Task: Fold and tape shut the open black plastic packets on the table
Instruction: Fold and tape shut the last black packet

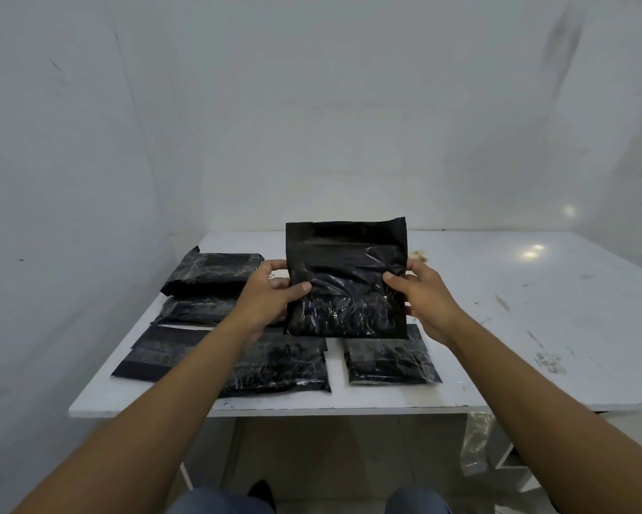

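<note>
I hold one black plastic packet point(347, 280) upright above the white table point(516, 309), its top flap standing straight up. My left hand point(271, 294) grips its left edge, thumb on the front. My right hand point(421, 294) grips its right edge the same way. Several other black packets lie flat on the table: two stacked at the back left point(212, 270), one with a long open flap at the front left point(156, 350), one at the front middle point(278, 365) and one at the front right point(388, 359).
A small pale object point(418, 254) lies on the table behind my right hand, partly hidden. White walls close in on the left and behind. A clear plastic sheet point(477, 443) hangs below the table's front right edge.
</note>
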